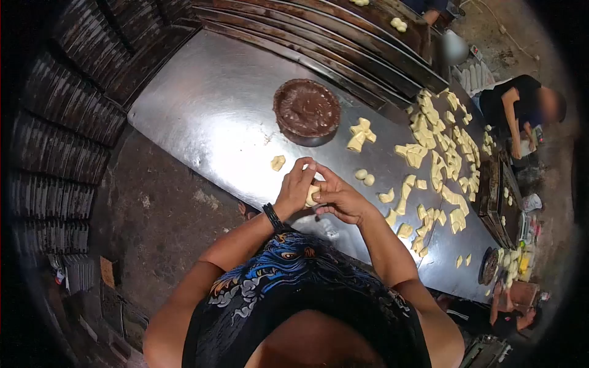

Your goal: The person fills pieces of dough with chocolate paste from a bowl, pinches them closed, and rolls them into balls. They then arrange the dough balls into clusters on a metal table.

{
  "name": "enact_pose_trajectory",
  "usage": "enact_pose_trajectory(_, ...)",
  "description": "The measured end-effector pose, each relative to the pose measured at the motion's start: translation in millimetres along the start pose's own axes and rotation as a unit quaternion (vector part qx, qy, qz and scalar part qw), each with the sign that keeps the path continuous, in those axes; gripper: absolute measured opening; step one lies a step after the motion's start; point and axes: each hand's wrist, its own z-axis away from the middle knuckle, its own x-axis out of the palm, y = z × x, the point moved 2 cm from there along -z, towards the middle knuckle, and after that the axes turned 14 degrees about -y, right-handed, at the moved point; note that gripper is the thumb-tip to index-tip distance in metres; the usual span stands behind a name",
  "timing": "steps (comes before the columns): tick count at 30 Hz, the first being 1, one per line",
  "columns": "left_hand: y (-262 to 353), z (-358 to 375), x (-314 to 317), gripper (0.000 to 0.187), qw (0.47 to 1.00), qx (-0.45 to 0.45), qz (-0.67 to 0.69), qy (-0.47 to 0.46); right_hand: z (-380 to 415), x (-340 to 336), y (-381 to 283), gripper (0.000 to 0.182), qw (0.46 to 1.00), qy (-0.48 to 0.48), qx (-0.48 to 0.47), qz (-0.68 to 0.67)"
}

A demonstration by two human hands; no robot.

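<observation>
- While the left hand (294, 191) and right hand (345, 201) grasp dough (310, 199), fingers bent, it is near the worker-side edge of the table (208, 86).
- Excess pressure could tear it; slack fingers, drop it.

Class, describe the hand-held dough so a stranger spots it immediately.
Start at the shiny metal table, then its round bowl of brown paste. Below that in the picture, the left hand and right hand meet. Between them is pale dough: held, unlike nearby pieces lying on the table.
</observation>
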Motion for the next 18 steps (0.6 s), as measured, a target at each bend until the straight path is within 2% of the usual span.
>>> enact_pose_trajectory(1,-16,-7,-8,0.046,1.000,0.008,0.021,-0.002,-14,-6,-2,0.075,1.000,-0.028,0.015,0.003)
enact_pose_trajectory(2,-32,-14,-16,0.050,0.999,0.016,0.043,-0.003,-27,-10,-5,0.066,0.998,-0.047,-0.007,-0.043)
enact_pose_trajectory(4,-37,-23,-32,0.051,0.970,-0.033,0.238,-0.021,-58,-11,-30,0.053,0.999,0.003,-0.026,0.028)
enact_pose_trajectory(5,-38,-27,-38,0.052,0.940,-0.059,0.335,-0.029,-73,-13,-43,0.048,0.997,0.029,-0.032,0.064)
enact_pose_trajectory(6,-39,-33,-47,0.056,0.934,-0.061,0.351,0.026,-87,-21,-56,0.042,0.970,0.088,-0.034,0.224)
enact_pose_trajectory(7,-43,-40,-59,0.061,0.929,-0.063,0.360,0.058,-101,-31,-70,0.037,0.913,0.143,-0.034,0.380)
enact_pose_trajectory(8,-46,-48,-67,0.062,0.921,-0.050,0.377,0.082,-112,-37,-83,0.032,0.829,0.191,-0.032,0.524)
enact_pose_trajectory(12,-44,-74,-90,0.065,0.896,-0.009,0.428,0.120,-158,-44,-96,0.024,0.704,0.284,0.004,0.650)
enact_pose_trajectory(15,-40,-84,-95,0.066,0.891,0.002,0.441,0.107,-180,-58,-92,0.019,0.751,0.305,0.094,0.578)
enact_pose_trajectory(17,-33,-82,-95,0.067,0.884,-0.003,0.455,0.104,-176,-69,-91,0.018,0.883,0.280,0.060,0.371)
enact_pose_trajectory(18,-34,-80,-96,0.070,0.889,-0.004,0.448,0.091,-172,-73,-92,0.018,0.929,0.261,0.039,0.259)
